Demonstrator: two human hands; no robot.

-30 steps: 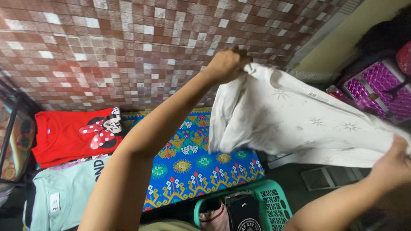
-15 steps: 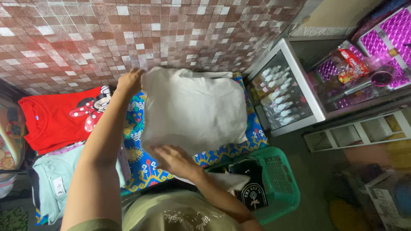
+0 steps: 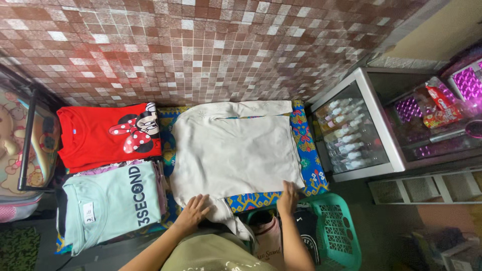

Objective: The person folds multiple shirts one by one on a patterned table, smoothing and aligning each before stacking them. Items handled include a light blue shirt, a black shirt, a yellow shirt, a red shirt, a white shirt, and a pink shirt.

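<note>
A white shirt (image 3: pixel 233 150) lies spread flat on a patterned blue mat (image 3: pixel 311 170) at the middle of the view. The left hand (image 3: pixel 193 212) rests at seven o'clock of the shirt, fingers spread and pressed flat on its near hem. The right hand (image 3: pixel 288 196) sits at five o'clock, fingers together, flat on the shirt's near corner. At nine o'clock lie a folded red shirt (image 3: pixel 103 135) and, just below it, a pale green shirt (image 3: pixel 113 203). A green laundry basket (image 3: pixel 334 231) stands at five o'clock, beside a glass cabinet (image 3: pixel 359 130).
</note>
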